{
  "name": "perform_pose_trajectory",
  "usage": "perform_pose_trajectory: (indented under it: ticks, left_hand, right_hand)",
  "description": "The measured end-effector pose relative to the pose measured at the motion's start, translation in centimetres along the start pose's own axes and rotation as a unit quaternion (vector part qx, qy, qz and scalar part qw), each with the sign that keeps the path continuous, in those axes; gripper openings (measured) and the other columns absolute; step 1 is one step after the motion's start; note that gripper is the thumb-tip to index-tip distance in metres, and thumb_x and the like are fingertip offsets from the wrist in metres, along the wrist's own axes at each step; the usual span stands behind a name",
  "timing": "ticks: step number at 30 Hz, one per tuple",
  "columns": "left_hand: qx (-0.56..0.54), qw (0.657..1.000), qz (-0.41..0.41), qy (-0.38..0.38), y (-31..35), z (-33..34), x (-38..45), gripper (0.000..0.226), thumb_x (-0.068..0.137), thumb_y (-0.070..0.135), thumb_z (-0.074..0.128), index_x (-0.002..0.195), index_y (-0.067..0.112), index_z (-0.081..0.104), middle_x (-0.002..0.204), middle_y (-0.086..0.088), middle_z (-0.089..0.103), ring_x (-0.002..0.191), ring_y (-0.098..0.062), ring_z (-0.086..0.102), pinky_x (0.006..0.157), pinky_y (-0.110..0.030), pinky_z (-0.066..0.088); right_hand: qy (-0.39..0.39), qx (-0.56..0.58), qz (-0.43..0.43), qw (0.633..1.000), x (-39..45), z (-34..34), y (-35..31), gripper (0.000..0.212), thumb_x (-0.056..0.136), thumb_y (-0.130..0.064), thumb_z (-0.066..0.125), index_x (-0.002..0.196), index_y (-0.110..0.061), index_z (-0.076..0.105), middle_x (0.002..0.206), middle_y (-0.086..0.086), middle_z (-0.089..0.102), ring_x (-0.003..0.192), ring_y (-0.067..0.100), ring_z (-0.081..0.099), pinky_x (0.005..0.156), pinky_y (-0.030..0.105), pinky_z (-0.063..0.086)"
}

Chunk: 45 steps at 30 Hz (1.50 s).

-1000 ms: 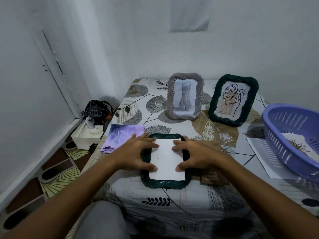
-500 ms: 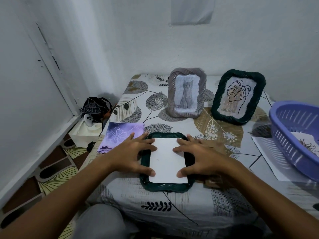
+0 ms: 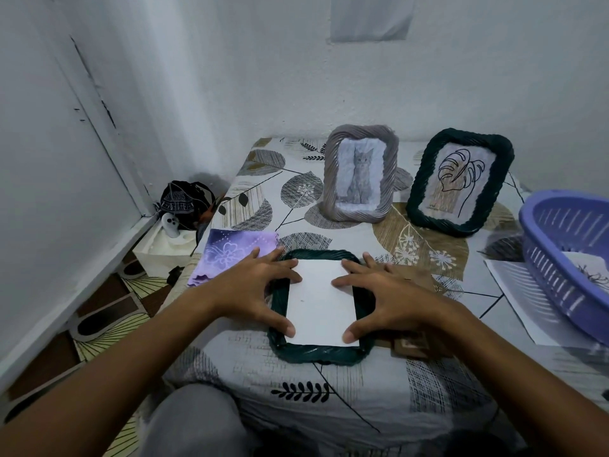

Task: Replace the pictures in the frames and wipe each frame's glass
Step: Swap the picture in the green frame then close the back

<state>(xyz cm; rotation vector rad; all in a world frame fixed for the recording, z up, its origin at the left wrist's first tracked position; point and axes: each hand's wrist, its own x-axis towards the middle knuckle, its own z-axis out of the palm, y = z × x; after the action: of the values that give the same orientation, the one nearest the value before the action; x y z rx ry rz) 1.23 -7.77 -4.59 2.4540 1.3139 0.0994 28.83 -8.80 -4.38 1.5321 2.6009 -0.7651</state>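
The white sheet (image 3: 321, 303) lies lengthwise in the face-down dark green frame (image 3: 316, 356); left hand (image 3: 253, 291) and right hand (image 3: 382, 296) (fingers spread, gripping nothing) press its opposite long edges.

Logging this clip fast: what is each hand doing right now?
Left hand: open, fingers spread, pressing the white sheet.
Right hand: open, pressing the same sheet.

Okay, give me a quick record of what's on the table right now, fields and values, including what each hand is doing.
left hand: fingers spread, pressing the white sheet's left edge
right hand: fingers spread, pressing its right edge
white sheet: lies in the flat dark green frame
grey frame: upright, cat picture
standing green frame: upright, leaf drawing
purple cloth: left of the flat frame
purple basket: right edge, holds a picture
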Motion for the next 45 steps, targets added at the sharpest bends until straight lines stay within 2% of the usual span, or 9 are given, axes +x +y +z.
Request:
perform_pose_trajectory:
  ticks: [13, 22, 28, 34, 38, 40, 42, 43, 45]
  left_hand:
    - [0.005, 1.000, 0.008, -0.013, -0.4, -0.2, 0.1, 0.104, 0.047, 0.086, 0.062, 0.138, 0.038, 0.045, 0.155, 0.020, 0.020, 0.146, -0.004, -0.004, 0.118, -0.040, -0.009]
    - [0.021, 0.999, -0.004, -0.025, -0.1, -0.5, 0.1, 0.099, 0.052, 0.075, 0.073, 0.139, 0.037, 0.044, 0.156, 0.018, 0.020, 0.145, -0.004, -0.003, 0.117, -0.038, -0.010]
    - [0.026, 0.999, -0.009, -0.032, 0.2, -0.7, 0.2, 0.102, 0.050, 0.079, 0.068, 0.139, 0.037, 0.043, 0.156, 0.018, 0.019, 0.140, 0.002, -0.004, 0.116, -0.037, -0.009]
    - [0.025, 0.999, -0.009, -0.035, 0.4, -0.9, 0.1, 0.103, 0.051, 0.077, 0.070, 0.140, 0.035, 0.043, 0.157, 0.016, 0.018, 0.143, -0.001, -0.002, 0.117, -0.037, -0.007]
    - [-0.034, 0.999, -0.004, 0.016, 0.7, -1.2, -0.3, 0.109, 0.047, 0.081, 0.067, 0.142, 0.034, 0.041, 0.152, 0.020, 0.018, 0.137, 0.006, 0.010, 0.114, -0.024, 0.006]
    - [-0.062, 0.995, 0.004, 0.073, 1.1, -1.3, -0.7, 0.105, 0.050, 0.079, 0.068, 0.141, 0.036, 0.041, 0.147, 0.023, 0.024, 0.135, 0.006, 0.021, 0.110, -0.021, 0.018]
    - [-0.101, 0.986, 0.007, 0.134, 1.7, -1.0, -1.1, 0.095, 0.056, 0.076, 0.070, 0.138, 0.037, 0.044, 0.145, 0.022, 0.035, 0.134, 0.006, 0.032, 0.110, -0.024, 0.029]
    - [-0.137, 0.978, 0.002, 0.159, 1.9, -0.7, -1.3, 0.088, 0.059, 0.074, 0.071, 0.136, 0.039, 0.046, 0.141, 0.023, 0.041, 0.131, 0.008, 0.036, 0.108, -0.025, 0.034]
    - [-0.225, 0.956, -0.014, 0.187, 2.5, -0.1, -1.6, 0.076, 0.062, 0.066, 0.075, 0.129, 0.045, 0.047, 0.131, 0.028, 0.048, 0.123, 0.014, 0.043, 0.103, -0.021, 0.042]
  right_hand:
    - [0.000, -0.019, -0.005, 1.000, -0.1, 0.1, 0.0, 0.099, 0.059, -0.076, 0.067, 0.144, -0.046, 0.027, 0.158, -0.017, -0.004, 0.144, 0.011, -0.019, 0.117, 0.052, -0.008]
    - [0.015, -0.039, -0.010, 0.999, -0.4, 0.1, -0.2, 0.098, 0.059, -0.075, 0.067, 0.144, -0.046, 0.028, 0.159, -0.013, -0.002, 0.144, 0.013, -0.017, 0.115, 0.049, -0.014]
    - [0.011, -0.046, -0.009, 0.999, -0.5, 0.0, -0.5, 0.097, 0.061, -0.075, 0.066, 0.145, -0.044, 0.027, 0.160, -0.011, -0.001, 0.145, 0.014, -0.017, 0.116, 0.054, -0.011]
    - [0.017, -0.048, -0.010, 0.999, -0.7, -0.2, -0.7, 0.097, 0.062, -0.073, 0.067, 0.145, -0.043, 0.028, 0.160, -0.009, -0.001, 0.145, 0.015, -0.015, 0.115, 0.051, -0.013]
    - [0.024, -0.025, -0.009, 0.999, -0.9, -0.3, -0.8, 0.098, 0.061, -0.075, 0.066, 0.145, -0.043, 0.028, 0.160, -0.009, -0.002, 0.145, 0.013, -0.015, 0.116, 0.050, -0.011]
    - [0.047, 0.010, -0.002, 0.999, -1.3, -0.5, -1.0, 0.095, 0.063, -0.073, 0.066, 0.144, -0.041, 0.032, 0.160, -0.009, 0.002, 0.146, 0.012, -0.009, 0.118, 0.048, -0.004]
    - [0.106, 0.047, 0.009, 0.993, -1.8, -0.9, -1.3, 0.083, 0.070, -0.065, 0.067, 0.142, -0.035, 0.039, 0.159, -0.008, 0.015, 0.146, 0.013, 0.010, 0.116, 0.041, 0.012]
    - [0.145, 0.067, 0.015, 0.987, -2.1, -1.0, -1.5, 0.074, 0.075, -0.058, 0.067, 0.140, -0.032, 0.044, 0.155, -0.007, 0.026, 0.142, 0.014, 0.025, 0.111, 0.037, 0.024]
    - [0.217, 0.136, 0.020, 0.967, -2.4, -1.1, -1.7, 0.052, 0.086, -0.040, 0.066, 0.133, -0.023, 0.053, 0.138, -0.005, 0.051, 0.121, 0.012, 0.051, 0.092, 0.025, 0.041]
